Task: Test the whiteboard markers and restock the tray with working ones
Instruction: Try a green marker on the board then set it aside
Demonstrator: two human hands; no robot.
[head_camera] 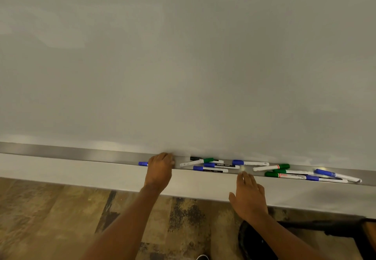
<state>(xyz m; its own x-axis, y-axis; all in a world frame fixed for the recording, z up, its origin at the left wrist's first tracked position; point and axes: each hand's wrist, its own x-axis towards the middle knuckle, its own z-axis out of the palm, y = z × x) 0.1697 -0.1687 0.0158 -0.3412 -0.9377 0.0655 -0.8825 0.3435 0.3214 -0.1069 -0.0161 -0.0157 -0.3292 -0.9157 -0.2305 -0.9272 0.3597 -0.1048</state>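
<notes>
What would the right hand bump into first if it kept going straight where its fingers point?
Most likely the front lip of the tray, just ahead of the right hand; past it, a blue-capped marker. Depth is unclear.

The brand name "camlin" stands in white letters on the black label band of a white whiteboard marker with a blue cap (220, 165), lying in a long silver metal tray (81, 155). The smaller print beside it is too blurred to read.
</notes>
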